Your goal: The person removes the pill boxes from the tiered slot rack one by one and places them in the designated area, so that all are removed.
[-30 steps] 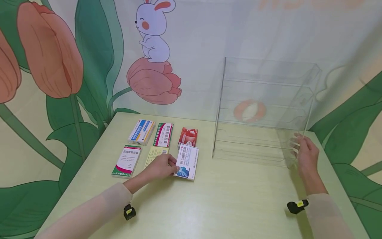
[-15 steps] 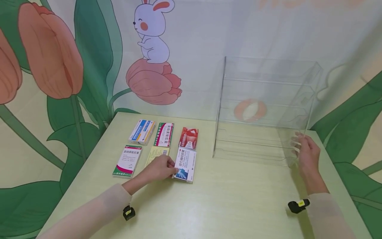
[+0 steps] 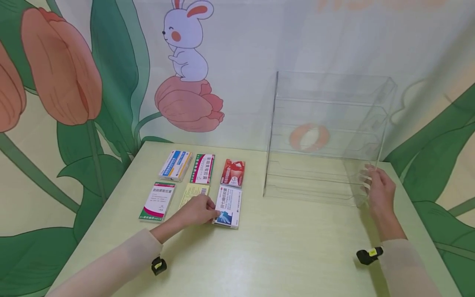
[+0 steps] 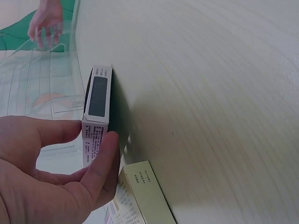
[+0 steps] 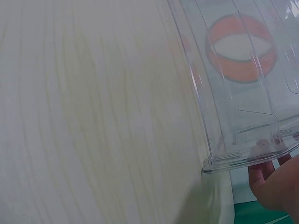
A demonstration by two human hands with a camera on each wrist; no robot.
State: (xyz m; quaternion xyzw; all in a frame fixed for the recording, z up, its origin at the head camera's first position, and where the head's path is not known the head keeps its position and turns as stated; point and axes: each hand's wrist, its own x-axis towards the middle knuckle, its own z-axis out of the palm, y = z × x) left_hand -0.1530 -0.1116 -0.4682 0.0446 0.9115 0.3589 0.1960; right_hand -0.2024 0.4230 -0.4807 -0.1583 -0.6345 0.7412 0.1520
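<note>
My left hand [image 3: 198, 210] pinches the lower left edge of a white and blue medicine box [image 3: 229, 204] between thumb and fingers. In the left wrist view the medicine box's end faces up, with thumb and fingertips on opposite faces. It lies just below a red medicine box [image 3: 233, 172]. Beside that hand is a yellow medicine box [image 3: 193, 193], partly hidden by it. My right hand [image 3: 382, 192] touches the right side panel of a clear plastic tiered rack [image 3: 308, 177]; in the right wrist view its fingertips show against the panel, loosely extended.
Left of the hand lie a white and green medicine box [image 3: 157, 202], a blue and white one [image 3: 175, 165] and a green and magenta one [image 3: 202, 168]. The pale table [image 3: 297, 247] meets a printed curtain [image 3: 245, 82] behind the rack.
My left hand has lowered the white and blue medicine box slightly toward me and left, uncovering more of the red box. My right hand stays at the rack.
</note>
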